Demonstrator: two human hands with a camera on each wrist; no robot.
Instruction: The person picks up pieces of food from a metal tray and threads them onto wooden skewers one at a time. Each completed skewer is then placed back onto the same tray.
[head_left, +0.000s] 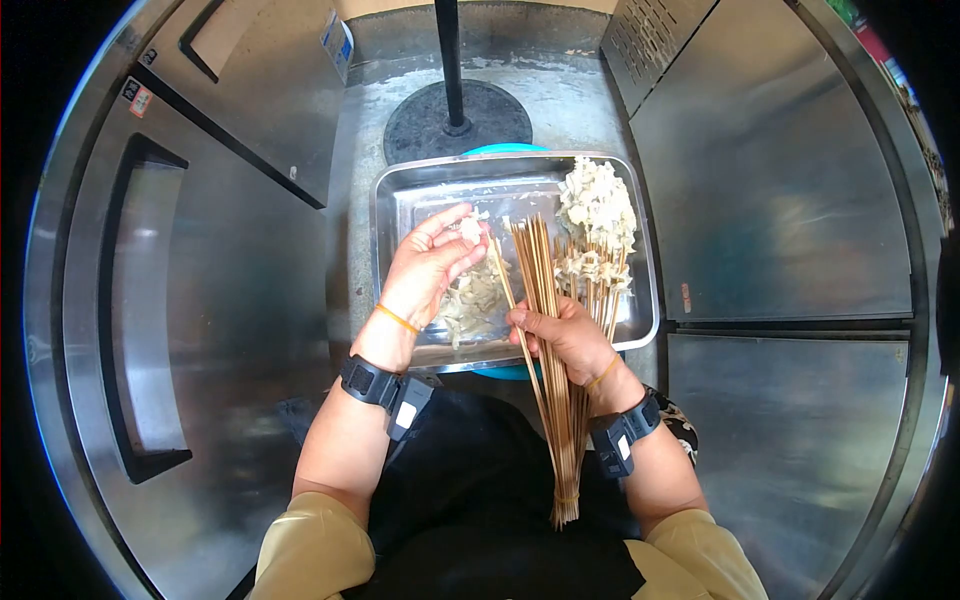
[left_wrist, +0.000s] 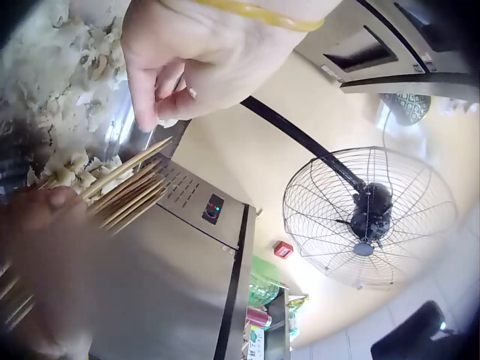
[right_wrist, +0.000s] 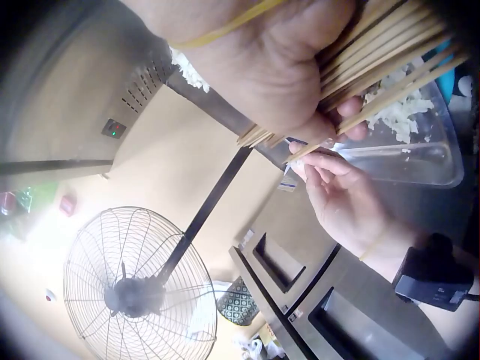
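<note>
My left hand [head_left: 418, 270] pinches a small whitish piece of food [head_left: 470, 229] between thumb and fingertips, over a steel tray [head_left: 390, 185]. My right hand [head_left: 575, 343] grips a thick bundle of bamboo skewers [head_left: 565, 430], tied near its lower end. Held slightly apart from the bundle, one skewer [head_left: 506, 283] points up at the left fingertips. In the left wrist view, its tip [left_wrist: 161, 144] shows just below the pinched piece. Right of the bundle, skewers bearing threaded pale pieces [head_left: 592, 268] lean over the tray. Loose pale strips [head_left: 472, 305] lie beneath the left hand.
A heap of whitish pieces [head_left: 597, 200] fills the tray's back right corner. Something blue [head_left: 507, 149] shows under the tray. Behind stands a black pole on a round base [head_left: 410, 125], carrying a fan [left_wrist: 367, 214]. Steel cabinets [head_left: 250, 300] flank both sides.
</note>
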